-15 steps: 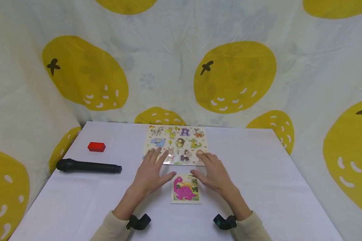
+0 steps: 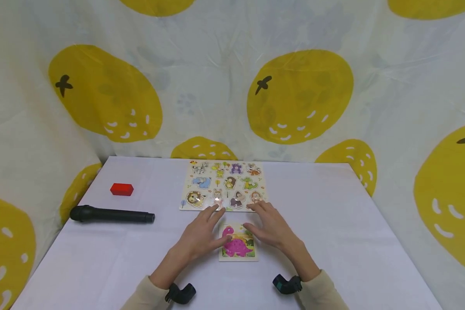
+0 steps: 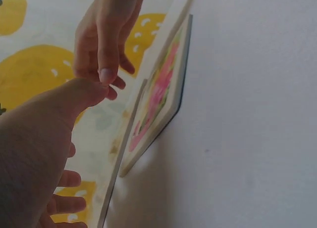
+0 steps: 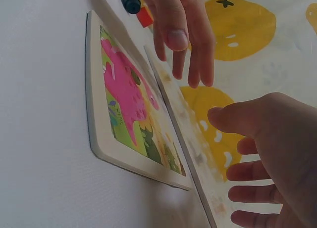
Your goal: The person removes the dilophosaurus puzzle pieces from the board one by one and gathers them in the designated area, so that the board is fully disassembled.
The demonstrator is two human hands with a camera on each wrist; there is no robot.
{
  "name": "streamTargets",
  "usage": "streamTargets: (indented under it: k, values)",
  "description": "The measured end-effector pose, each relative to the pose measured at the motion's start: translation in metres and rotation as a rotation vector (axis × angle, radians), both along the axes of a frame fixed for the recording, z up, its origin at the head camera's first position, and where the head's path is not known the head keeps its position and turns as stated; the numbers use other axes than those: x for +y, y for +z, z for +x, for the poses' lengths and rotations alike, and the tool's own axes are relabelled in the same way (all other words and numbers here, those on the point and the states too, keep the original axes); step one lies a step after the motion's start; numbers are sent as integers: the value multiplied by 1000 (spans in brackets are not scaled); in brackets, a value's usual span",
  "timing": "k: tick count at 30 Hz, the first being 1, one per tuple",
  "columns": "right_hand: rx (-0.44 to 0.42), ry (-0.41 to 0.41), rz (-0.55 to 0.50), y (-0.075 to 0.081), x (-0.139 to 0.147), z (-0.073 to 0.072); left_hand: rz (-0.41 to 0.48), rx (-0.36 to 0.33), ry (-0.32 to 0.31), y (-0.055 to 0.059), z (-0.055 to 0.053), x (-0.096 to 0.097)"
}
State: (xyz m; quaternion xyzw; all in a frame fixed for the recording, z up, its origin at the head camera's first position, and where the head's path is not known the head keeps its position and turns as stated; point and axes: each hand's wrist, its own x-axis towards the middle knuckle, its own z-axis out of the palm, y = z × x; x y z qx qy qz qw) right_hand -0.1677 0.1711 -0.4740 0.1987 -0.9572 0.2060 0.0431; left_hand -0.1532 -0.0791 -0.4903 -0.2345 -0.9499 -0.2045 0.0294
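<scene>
A small square dinosaur puzzle [image 2: 238,247], a pink dinosaur in a pale frame, lies flat on the white table between the two hands. My left hand [image 2: 201,232] hovers at its left side, fingers loosely extended and the thumb over the picture. Over its upper right corner is my right hand [image 2: 270,226], fingers spread and slightly bent. Neither hand holds anything; in the right wrist view a gap shows between the dinosaur puzzle [image 4: 131,99] and both hands. Just behind lies a larger animal puzzle board [image 2: 222,183], the fingertips reaching toward its near edge.
On the left of the table lies a black microphone [image 2: 112,214], its head pointing left. A red block [image 2: 122,189] sits behind it. Behind the table hangs a pale curtain [image 2: 209,86] printed with yellow fruit.
Both hands have drawn back toward the person, uncovering more of the animal puzzle board. The left hand has shifted right, its thumb now over the dinosaur picture. The objects stay put.
</scene>
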Motion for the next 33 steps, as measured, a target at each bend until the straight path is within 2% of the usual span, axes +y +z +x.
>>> streamTargets:
  k: [6, 13, 20, 33]
  values:
    - [-2, 52, -7, -7, 1, -3, -36, -6, -48, -9, 3, 6]
    - [-46, 78, 34, -10, 2, -2, -32, -82, -110, -14, 9, 13]
    - [-113, 74, 60, -11, 0, -2, -85, -21, -161, -18, 12, 14]
    - [-116, 94, 65, -14, 3, -3, -135, 1, -203, -17, 17, 16]
